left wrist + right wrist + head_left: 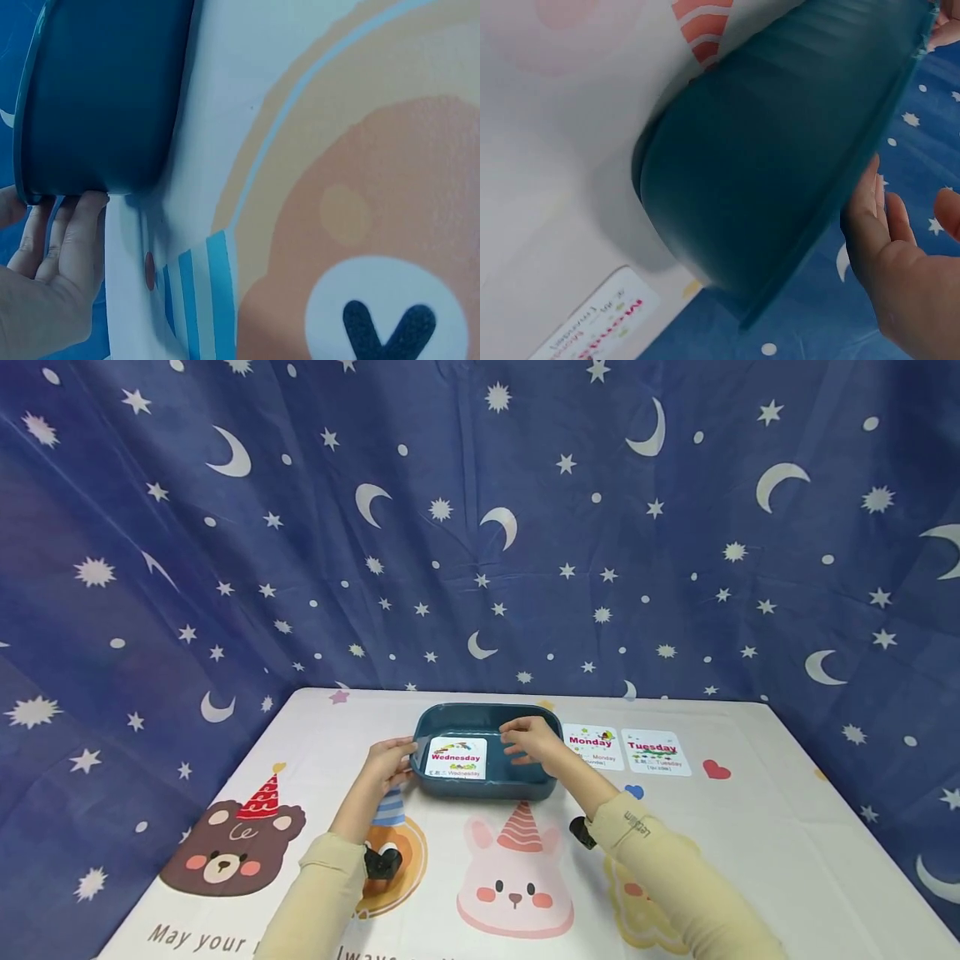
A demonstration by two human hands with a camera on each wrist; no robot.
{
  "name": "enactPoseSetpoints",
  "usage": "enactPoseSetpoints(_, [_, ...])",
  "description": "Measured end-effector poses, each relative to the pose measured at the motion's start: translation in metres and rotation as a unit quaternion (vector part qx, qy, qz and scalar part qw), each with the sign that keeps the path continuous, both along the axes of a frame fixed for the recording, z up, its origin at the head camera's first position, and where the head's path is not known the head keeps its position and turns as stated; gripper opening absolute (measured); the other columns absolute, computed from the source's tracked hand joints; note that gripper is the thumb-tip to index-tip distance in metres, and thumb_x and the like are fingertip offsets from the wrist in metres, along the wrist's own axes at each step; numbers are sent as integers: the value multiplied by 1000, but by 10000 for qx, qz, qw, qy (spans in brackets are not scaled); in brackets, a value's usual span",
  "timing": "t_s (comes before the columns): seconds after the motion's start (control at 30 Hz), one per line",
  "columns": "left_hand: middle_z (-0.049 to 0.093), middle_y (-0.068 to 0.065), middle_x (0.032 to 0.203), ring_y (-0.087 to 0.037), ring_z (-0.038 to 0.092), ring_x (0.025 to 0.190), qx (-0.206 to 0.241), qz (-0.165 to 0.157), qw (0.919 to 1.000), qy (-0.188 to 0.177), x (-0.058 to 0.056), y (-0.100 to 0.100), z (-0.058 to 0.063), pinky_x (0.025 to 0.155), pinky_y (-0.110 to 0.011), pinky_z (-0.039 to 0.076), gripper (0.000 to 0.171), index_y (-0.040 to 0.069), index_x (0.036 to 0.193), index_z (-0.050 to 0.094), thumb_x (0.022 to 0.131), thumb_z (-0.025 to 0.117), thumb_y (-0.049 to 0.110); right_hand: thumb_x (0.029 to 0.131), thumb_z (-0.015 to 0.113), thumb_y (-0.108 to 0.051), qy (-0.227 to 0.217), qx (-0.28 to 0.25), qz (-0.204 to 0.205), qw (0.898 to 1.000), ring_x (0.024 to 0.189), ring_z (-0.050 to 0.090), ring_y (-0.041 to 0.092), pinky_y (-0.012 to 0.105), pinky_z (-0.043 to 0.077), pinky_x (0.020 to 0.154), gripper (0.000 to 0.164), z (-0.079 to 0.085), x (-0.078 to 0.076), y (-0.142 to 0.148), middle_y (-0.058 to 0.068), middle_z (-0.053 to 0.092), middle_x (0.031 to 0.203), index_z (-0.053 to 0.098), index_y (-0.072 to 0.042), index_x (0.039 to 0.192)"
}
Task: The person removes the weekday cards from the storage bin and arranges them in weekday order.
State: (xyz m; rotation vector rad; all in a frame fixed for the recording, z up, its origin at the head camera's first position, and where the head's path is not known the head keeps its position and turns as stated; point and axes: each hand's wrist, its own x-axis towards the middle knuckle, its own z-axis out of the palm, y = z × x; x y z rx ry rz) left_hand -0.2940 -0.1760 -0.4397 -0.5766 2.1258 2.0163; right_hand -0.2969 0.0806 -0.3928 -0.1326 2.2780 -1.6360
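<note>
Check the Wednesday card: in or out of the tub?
In: the head view shows the Wednesday card inside the teal tub, its walls around it.

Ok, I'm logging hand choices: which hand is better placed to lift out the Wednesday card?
Probably the right hand: it hovers over the blue bin, apparently empty, while the left hand is occupied holding that bin.

Teal bin (483, 789) upright, left fingers (396, 746) gripping left end, right fingers (516, 724) over it. Wednesday card (456, 757) face-up inside; Monday card (592, 745) just right, Tuesday card (656, 752) farther right.
</note>
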Motion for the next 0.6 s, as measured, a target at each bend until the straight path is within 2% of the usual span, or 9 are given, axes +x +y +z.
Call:
enactPoseSetpoints(0.33, [55, -22, 126, -15, 65, 88, -146, -104, 9997, 181, 0, -1, 6, 66, -21, 55, 38, -4, 131, 50, 95, 52, 11, 96, 47, -10, -484, -62, 14, 9988, 109, 59, 37, 38, 58, 81, 36, -9, -11, -12, 26, 54, 125, 50, 7, 128])
enactPoseSetpoints(0.47, [55, -23, 125, -16, 66, 87, 1, -92, 9997, 244, 1, 0, 6, 65, -21, 55, 38, -5, 129, 50, 95, 52, 10, 97, 47, -11, -654, -75, 3, 9978, 109, 59, 37, 36, 58, 78, 38, -17, -15, -15, 27, 54, 124, 47, 9, 130])
enactPoseSetpoints(0.6, [55, -25, 123, -14, 66, 82, 116, -102, 9994, 315, 4, 1, 3, 61, -20, 54, 38, -7, 129, 49, 95, 52, 8, 97, 48, -12, -872, -136, -97, 9960, 101, 62, 33, 35, 58, 77, 41, -26, -17, -19, 28, 55, 121, 44, 10, 131])
